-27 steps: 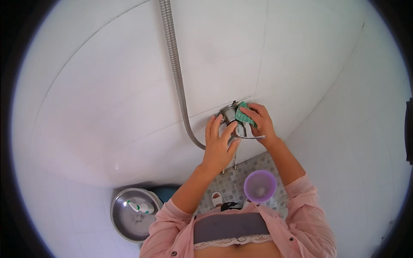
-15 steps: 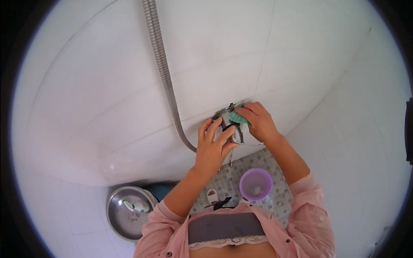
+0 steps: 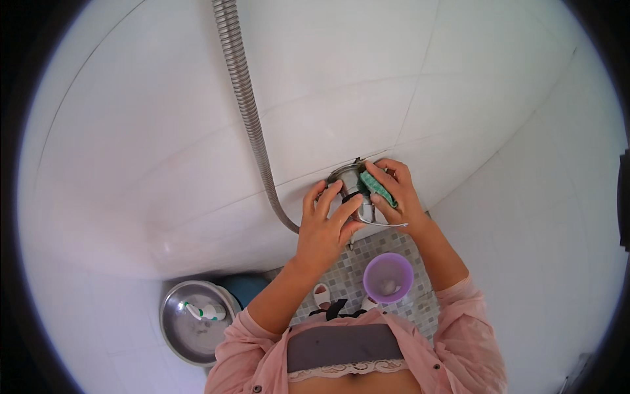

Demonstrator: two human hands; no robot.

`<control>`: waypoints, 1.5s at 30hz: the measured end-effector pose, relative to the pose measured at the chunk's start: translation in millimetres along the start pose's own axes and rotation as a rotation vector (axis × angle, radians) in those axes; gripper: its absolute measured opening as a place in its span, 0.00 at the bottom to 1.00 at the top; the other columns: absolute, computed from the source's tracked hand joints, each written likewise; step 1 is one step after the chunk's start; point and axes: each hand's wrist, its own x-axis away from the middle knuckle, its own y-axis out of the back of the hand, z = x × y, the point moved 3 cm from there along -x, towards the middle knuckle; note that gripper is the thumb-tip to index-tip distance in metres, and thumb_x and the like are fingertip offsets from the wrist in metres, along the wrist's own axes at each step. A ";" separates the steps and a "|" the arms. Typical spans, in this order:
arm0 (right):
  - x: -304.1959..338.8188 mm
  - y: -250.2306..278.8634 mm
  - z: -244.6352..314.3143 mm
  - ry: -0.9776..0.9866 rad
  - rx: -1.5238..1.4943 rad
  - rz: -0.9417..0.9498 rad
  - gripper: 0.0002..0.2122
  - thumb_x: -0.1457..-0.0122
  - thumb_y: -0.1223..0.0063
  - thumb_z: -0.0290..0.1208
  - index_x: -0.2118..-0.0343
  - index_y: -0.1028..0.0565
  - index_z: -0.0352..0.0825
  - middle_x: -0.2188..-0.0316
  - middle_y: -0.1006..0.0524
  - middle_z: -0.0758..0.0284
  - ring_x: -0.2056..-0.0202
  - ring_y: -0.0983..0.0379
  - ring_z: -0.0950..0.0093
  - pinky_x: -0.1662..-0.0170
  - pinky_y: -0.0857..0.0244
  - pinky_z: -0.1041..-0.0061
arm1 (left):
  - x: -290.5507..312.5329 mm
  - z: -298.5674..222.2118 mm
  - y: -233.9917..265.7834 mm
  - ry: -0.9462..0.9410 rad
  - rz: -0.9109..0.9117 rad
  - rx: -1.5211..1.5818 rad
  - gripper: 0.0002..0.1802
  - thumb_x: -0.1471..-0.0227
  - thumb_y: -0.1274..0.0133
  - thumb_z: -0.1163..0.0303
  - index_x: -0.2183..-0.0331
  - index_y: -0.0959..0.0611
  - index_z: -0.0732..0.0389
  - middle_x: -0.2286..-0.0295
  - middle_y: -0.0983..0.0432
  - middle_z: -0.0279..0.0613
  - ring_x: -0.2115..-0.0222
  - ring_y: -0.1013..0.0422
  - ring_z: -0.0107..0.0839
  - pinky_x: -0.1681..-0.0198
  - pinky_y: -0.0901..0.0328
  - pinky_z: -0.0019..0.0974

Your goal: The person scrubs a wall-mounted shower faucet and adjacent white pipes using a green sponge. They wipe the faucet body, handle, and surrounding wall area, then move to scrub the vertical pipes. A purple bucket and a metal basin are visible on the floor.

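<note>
A chrome shower mixer tap (image 3: 349,176) sticks out from the white wall, with a thin lever pointing toward the right. My left hand (image 3: 320,230) grips its body from the left, fingers curled over the metal and partly hiding it. In my right hand (image 3: 403,197) is a green scrubbing cloth (image 3: 378,188), folded between thumb and fingers and pressed to the right side of the tap, close to the wall plate.
A ribbed metal shower hose (image 3: 246,98) runs down the wall to the tap's left. Below, a purple bucket (image 3: 388,257) stands on the mosaic tile floor (image 3: 420,308). At lower left, a metal basin (image 3: 172,335) holds a white-and-green spray bottle (image 3: 209,311), beside a blue tub (image 3: 244,289).
My right hand has shifted slightly down, bringing the green cloth from the top of the tap onto its right side. My left hand keeps its hold on the tap.
</note>
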 end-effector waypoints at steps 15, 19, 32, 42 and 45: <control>-19.1 -2.6 -4.2 -0.075 0.091 -0.185 0.10 0.47 0.44 0.18 0.61 0.22 0.34 0.66 0.27 0.61 0.67 0.28 0.65 0.65 0.32 0.72 | -2.3 1.7 0.7 -0.016 -0.015 -0.024 0.29 0.62 0.33 0.63 0.53 0.20 0.47 0.47 0.35 0.44 0.46 0.43 0.55 0.46 0.39 0.53; 5.9 -11.8 -1.5 0.109 0.141 -0.333 0.14 0.50 0.47 0.14 0.61 0.22 0.34 0.66 0.27 0.59 0.69 0.28 0.63 0.65 0.32 0.73 | 0.8 2.0 -1.3 -0.024 -0.027 -0.002 0.29 0.61 0.33 0.63 0.53 0.20 0.48 0.47 0.35 0.45 0.46 0.42 0.56 0.46 0.40 0.53; -7.4 -11.5 1.4 -0.018 0.102 -0.279 0.18 0.54 0.49 0.11 0.59 0.22 0.33 0.66 0.26 0.59 0.67 0.27 0.64 0.66 0.32 0.74 | 2.9 -3.5 -3.2 -0.029 -0.017 -0.025 0.30 0.60 0.34 0.64 0.51 0.22 0.50 0.45 0.37 0.46 0.45 0.43 0.56 0.45 0.41 0.54; -2.7 -13.0 0.4 0.072 0.145 -0.282 0.23 0.56 0.45 0.12 0.54 0.24 0.34 0.66 0.27 0.61 0.67 0.26 0.63 0.65 0.30 0.71 | 4.5 -1.5 -0.6 -0.020 -0.007 -0.053 0.29 0.59 0.34 0.64 0.52 0.22 0.50 0.46 0.37 0.47 0.46 0.43 0.57 0.46 0.41 0.55; 26.9 -18.6 -13.2 0.080 0.176 -0.193 0.22 0.57 0.45 0.12 0.55 0.23 0.33 0.67 0.26 0.61 0.67 0.26 0.62 0.65 0.30 0.72 | 1.3 0.5 -5.5 -0.028 -0.035 -0.032 0.29 0.59 0.34 0.64 0.52 0.22 0.51 0.46 0.36 0.47 0.45 0.44 0.57 0.46 0.40 0.54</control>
